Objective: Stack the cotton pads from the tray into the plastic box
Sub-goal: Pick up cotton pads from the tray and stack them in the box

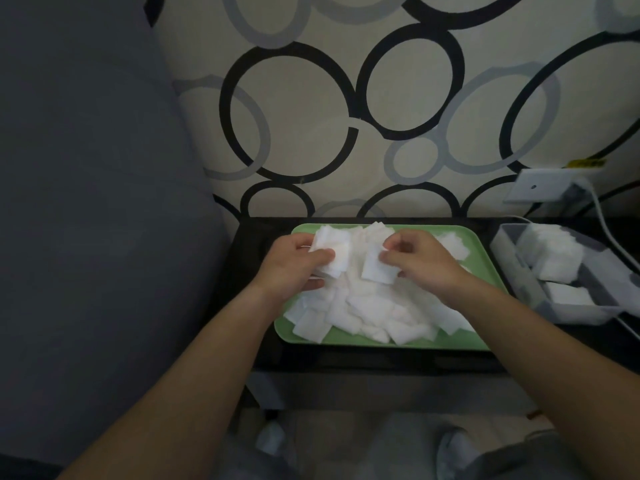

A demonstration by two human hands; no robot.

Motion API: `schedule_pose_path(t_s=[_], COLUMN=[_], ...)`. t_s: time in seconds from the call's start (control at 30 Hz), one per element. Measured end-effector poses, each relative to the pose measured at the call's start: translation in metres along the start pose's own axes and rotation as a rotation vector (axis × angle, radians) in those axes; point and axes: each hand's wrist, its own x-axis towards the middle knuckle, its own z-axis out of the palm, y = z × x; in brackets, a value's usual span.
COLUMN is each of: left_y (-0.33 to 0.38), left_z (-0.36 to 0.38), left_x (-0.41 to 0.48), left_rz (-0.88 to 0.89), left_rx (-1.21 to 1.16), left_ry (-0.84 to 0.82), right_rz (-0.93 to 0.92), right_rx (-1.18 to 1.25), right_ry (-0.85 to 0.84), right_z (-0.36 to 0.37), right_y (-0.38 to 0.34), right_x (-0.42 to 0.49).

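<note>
Progress partial: plastic box (519, 271) holds several stacks (550, 251); most cotton pads (374, 306) remain heaped on tray (346, 338). Left hand (294, 263) grips a small stack (329, 249); right hand (427, 263) pinches one pad (377, 270) over the heap.

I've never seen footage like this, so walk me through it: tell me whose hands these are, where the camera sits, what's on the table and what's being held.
There is no machine here. A person works with bare hands, and the single picture comes from a camera worn on the head, looking down. On a black table sits a green tray heaped with loose cotton pads. The left hand grips a small bunch of pads. The right hand pinches a single pad in its fingers above the heap. To the right stands a grey plastic box with stacked pads already inside.
</note>
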Motion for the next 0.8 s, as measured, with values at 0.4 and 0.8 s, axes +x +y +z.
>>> schedule_pose_path(t_s=[0.4,0.8], left_y=[0.002,0.010], left_z=[0.020,0.034], left_x=[0.001,-0.006], left_rz=[-0.028,-0.049], left_rx=[-0.028,-0.049], left_ry=[-0.057,-0.115], right_rz=[-0.004,-0.007], right_rx=[0.549,0.221], right_ry=[-0.167,-0.027], right_z=[-0.009,-0.007], right_y=[-0.036,-0.034], right_x=[-0.018,-0.019])
